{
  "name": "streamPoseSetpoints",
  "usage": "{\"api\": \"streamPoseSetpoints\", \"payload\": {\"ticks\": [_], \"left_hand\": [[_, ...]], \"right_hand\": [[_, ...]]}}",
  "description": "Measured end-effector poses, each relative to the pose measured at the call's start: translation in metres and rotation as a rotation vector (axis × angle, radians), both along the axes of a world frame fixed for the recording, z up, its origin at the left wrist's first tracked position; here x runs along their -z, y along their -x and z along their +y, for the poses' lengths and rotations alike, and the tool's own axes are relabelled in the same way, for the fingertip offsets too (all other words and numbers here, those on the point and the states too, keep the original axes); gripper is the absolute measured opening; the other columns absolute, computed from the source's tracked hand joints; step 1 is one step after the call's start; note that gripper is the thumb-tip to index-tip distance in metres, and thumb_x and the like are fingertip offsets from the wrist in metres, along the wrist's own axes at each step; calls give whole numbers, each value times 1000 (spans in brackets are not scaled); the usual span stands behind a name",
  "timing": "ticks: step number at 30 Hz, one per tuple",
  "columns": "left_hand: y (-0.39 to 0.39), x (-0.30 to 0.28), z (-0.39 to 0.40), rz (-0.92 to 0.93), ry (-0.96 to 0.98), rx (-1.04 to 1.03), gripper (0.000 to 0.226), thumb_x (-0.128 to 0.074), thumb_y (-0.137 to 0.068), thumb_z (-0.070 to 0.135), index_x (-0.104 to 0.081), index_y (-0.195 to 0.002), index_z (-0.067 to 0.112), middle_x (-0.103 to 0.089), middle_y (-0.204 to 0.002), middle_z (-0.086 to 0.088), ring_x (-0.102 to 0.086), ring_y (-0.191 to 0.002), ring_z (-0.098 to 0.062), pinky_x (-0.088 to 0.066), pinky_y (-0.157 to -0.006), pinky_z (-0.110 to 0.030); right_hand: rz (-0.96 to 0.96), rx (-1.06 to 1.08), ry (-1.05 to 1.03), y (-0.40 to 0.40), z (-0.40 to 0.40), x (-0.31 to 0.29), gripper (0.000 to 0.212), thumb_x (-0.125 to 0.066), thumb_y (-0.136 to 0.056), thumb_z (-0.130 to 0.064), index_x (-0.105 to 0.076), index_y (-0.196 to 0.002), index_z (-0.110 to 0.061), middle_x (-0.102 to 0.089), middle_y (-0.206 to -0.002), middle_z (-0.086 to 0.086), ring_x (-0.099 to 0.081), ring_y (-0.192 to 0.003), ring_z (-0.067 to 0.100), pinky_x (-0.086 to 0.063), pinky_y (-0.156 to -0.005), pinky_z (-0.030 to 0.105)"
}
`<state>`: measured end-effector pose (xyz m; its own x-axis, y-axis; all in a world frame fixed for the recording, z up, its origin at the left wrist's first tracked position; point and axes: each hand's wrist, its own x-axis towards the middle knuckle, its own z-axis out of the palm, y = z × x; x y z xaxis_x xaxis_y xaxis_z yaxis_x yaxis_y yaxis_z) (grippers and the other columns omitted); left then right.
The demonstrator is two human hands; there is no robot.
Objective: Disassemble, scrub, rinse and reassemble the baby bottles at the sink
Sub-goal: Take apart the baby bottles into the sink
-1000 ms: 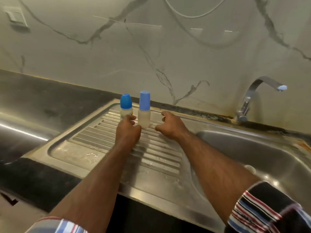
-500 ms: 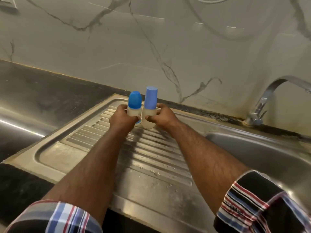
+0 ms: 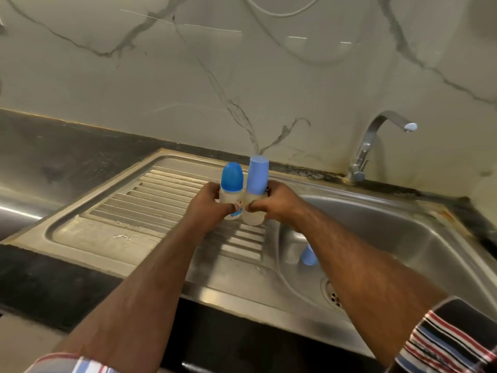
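Early stage. My left hand (image 3: 208,204) grips the round-capped bottle (image 3: 230,191), my right hand (image 3: 277,201) the tall-capped bottle (image 3: 255,193), aloft at the drainboard's (image 3: 113,211) three o'clock edge; both capped, unwashed by my estimate.

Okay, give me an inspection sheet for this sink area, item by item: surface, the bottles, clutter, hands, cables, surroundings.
Surface: steel drainboard, ribbed, with small whitish specks near its front; sink basin to its right.
Job's things: two baby bottles held side by side above the drainboard, the round-capped bottle and the tall-capped bottle, both caps on.
Clutter: a blue object in the basin, partly hidden by the right forearm; cannot tell what it is.
Hands: left hand grips the round-capped bottle; right hand grips the tall-capped bottle.
Cables: a thin white cord loops on the wall.
Surroundings: marble-patterned wall, faucet not running, dark countertop.
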<state>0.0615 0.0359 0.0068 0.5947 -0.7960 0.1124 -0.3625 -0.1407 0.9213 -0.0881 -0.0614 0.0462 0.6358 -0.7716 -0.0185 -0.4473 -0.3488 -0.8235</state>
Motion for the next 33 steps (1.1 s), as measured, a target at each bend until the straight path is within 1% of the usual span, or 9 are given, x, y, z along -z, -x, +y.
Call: {"api": "streamPoseSetpoints", "payload": {"ticks": [6,9,11,14,17,20,25,29,33], "left_hand": [[19,-6,16,-47,-41,-101,89,-88,-76,17,-40,-151,15,-48,-144,-3,-51,-130,-23,-46,-106,-41],[40,-11,29,-142,141,-214,67,-78,-80,9,-50,-139,23,-51,-133,-4,-61,-109,-20,-52,-92,-34],[69,-14,29,-123,187,-99,65,-76,-79,4,-52,-136,25,-54,-127,-2,-63,-93,-16,-56,-82,-35],[108,-16,13,-63,113,197,86,-87,-70,9,-43,-144,21,-56,-126,4,-59,-110,-16,-56,-95,-42],[133,-20,-6,-19,111,391,75,-91,-70,9,-51,-132,21,-67,-113,8,-68,-104,-11,-58,-92,-35],[144,-15,-19,-57,100,419,60,-89,-74,12,-59,-123,27,-69,-107,12,-67,-100,-5,-54,-82,-19],[142,1,-33,-242,84,414,75,-76,-59,21,-60,-133,19,-65,-118,5,-63,-106,-13,-48,-87,-20],[146,7,-43,-275,35,436,73,-84,-67,26,-59,-136,25,-64,-117,11,-63,-108,-14,-48,-91,-27],[145,14,-52,-307,-47,482,68,-86,-76,24,-58,-137,29,-63,-111,14,-62,-103,-10,-43,-79,-17]], "right_hand": [[-36,12,-30,31,15,-2,50,-83,-78,-17,-57,-121,-17,-66,-109,2,-65,-99,18,-57,-87,38],[-49,41,-36,45,14,-5,61,-86,-76,-22,-52,-127,-19,-63,-109,-3,-63,-99,16,-56,-88,38],[-60,63,-24,58,11,-8,68,-87,-73,-26,-50,-130,-21,-63,-112,-2,-64,-99,16,-56,-91,41],[-36,44,-11,83,8,-12,68,-88,-71,-25,-53,-130,-20,-66,-112,-1,-66,-99,18,-57,-90,42],[-27,7,-71,113,2,-14,62,-89,-71,-28,-60,-125,-19,-72,-105,0,-71,-93,16,-61,-85,39],[-62,2,-265,146,-12,-21,57,-88,-73,-40,-64,-120,-18,-73,-107,11,-73,-86,19,-60,-75,35],[-46,179,-179,161,-23,-36,49,-65,-88,-59,-61,-106,-13,-63,-90,16,-55,-49,16,-54,-51,29],[26,127,-154,162,-34,-39,42,-75,-89,-35,-59,-110,-2,-62,-75,17,-55,-48,17,-52,-46,26],[103,-37,-21,183,-48,-44,28,-75,-80,9,-70,-99,-11,-71,-103,14,-69,-79,15,-57,-65,27]]}}
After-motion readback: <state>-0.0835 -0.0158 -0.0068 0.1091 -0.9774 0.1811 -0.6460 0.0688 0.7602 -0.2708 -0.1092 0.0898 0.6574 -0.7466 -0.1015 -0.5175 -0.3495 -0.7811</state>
